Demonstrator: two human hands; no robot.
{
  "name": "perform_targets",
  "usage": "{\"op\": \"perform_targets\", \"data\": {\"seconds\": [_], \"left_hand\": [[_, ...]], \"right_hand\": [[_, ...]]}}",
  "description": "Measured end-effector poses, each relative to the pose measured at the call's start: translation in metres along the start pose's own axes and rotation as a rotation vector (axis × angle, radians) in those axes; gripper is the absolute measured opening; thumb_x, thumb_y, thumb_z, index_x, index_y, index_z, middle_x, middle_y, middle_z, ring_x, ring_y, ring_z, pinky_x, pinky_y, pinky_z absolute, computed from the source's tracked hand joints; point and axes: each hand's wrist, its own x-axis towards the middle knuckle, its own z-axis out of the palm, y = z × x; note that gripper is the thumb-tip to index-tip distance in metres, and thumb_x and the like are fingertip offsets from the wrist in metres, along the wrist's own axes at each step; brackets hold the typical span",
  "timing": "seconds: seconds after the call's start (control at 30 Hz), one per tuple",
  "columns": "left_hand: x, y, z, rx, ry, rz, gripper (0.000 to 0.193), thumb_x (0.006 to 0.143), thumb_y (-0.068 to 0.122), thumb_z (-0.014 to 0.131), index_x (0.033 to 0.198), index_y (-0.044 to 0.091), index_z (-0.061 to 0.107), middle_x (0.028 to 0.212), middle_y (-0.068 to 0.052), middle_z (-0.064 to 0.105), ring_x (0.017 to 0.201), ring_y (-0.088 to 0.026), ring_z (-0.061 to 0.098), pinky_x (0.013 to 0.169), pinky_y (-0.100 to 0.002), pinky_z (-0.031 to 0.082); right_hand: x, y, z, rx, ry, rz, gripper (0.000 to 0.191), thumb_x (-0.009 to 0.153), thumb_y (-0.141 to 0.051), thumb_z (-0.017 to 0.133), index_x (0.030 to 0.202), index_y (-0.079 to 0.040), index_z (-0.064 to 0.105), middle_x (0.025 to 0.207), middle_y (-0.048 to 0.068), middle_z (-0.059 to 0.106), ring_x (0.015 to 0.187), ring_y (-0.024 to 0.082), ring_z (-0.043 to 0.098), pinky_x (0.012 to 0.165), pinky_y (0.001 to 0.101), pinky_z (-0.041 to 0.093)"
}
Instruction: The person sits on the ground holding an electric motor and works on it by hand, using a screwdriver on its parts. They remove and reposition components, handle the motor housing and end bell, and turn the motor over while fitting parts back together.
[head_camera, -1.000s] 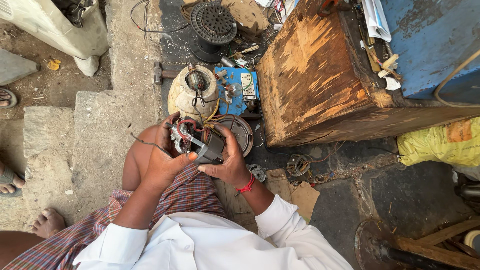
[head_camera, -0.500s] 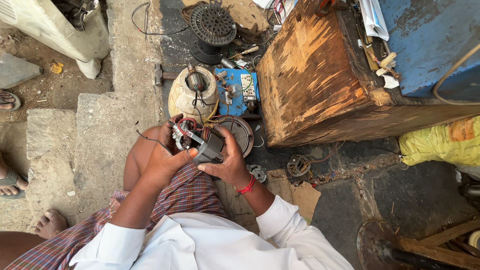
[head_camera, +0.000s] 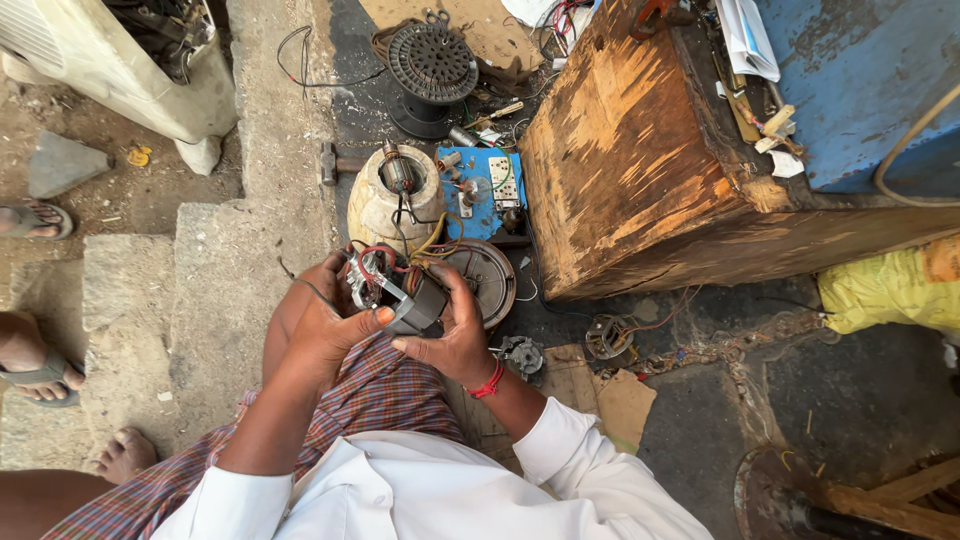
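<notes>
Both hands — left hand (head_camera: 325, 320), right hand (head_camera: 455, 335) — close around the small motor stator (head_camera: 395, 295) between them, long axis lying crosswise.

Motor stator (head_camera: 398, 292): small, grey laminated metal core with copper windings, red and yellow leads looping off the top. Held off the ground over the person's lap, tilted, winding end facing up-left. Left hand (head_camera: 325, 325) cups it from the left, right hand (head_camera: 455, 335) grips the right side.

Soft daylight, sharp focus, wide-angle edge distortion
</notes>
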Motion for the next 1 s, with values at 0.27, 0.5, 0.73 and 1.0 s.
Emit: {"op": "perform_targets", "data": {"seconds": [0.27, 0.5, 0.73, 1.0], "left_hand": [[-0.011, -0.006, 0.009, -0.126, 0.098, -0.067, 0.109, 0.067, 0.026, 0.094, 0.154, -0.006, 0.038, 0.139, -0.018, 0.057, 0.128, -0.030, 0.058, 0.108, -0.042, 0.050], [-0.014, -0.029, -0.002, -0.282, 0.011, 0.030, 0.108, 0.068, 0.038, 0.095, 0.153, 0.005, 0.037, 0.141, -0.011, 0.055, 0.133, -0.027, 0.054, 0.114, -0.042, 0.044], [-0.007, -0.065, -0.031, -0.344, 0.024, 0.036, 0.104, 0.071, 0.040, 0.092, 0.153, 0.005, 0.039, 0.141, -0.010, 0.055, 0.130, -0.029, 0.054, 0.110, -0.046, 0.045], [0.011, -0.090, -0.057, -0.384, 0.041, -0.034, 0.094, 0.076, 0.043, 0.085, 0.152, 0.006, 0.043, 0.145, -0.009, 0.056, 0.131, -0.026, 0.057, 0.109, -0.042, 0.047]], "right_hand": [[0.010, -0.008, 0.012, 0.017, 0.040, -0.090, 0.102, 0.084, -0.021, 0.091, 0.159, -0.002, 0.025, 0.160, 0.013, 0.038, 0.146, 0.023, 0.048, 0.124, 0.0405, 0.044], [0.003, -0.001, 0.030, 0.103, 0.063, -0.029, 0.104, 0.083, -0.021, 0.091, 0.160, -0.002, 0.026, 0.157, 0.015, 0.043, 0.147, 0.024, 0.048, 0.127, 0.0405, 0.042], [0.001, 0.010, 0.033, 0.037, 0.109, -0.007, 0.106, 0.079, -0.025, 0.093, 0.160, 0.000, 0.029, 0.157, 0.015, 0.044, 0.147, 0.024, 0.046, 0.127, 0.0391, 0.038], [0.009, 0.010, 0.033, -0.046, 0.158, -0.001, 0.106, 0.080, -0.026, 0.092, 0.161, 0.003, 0.031, 0.156, 0.015, 0.047, 0.147, 0.022, 0.049, 0.126, 0.0378, 0.042]]}}
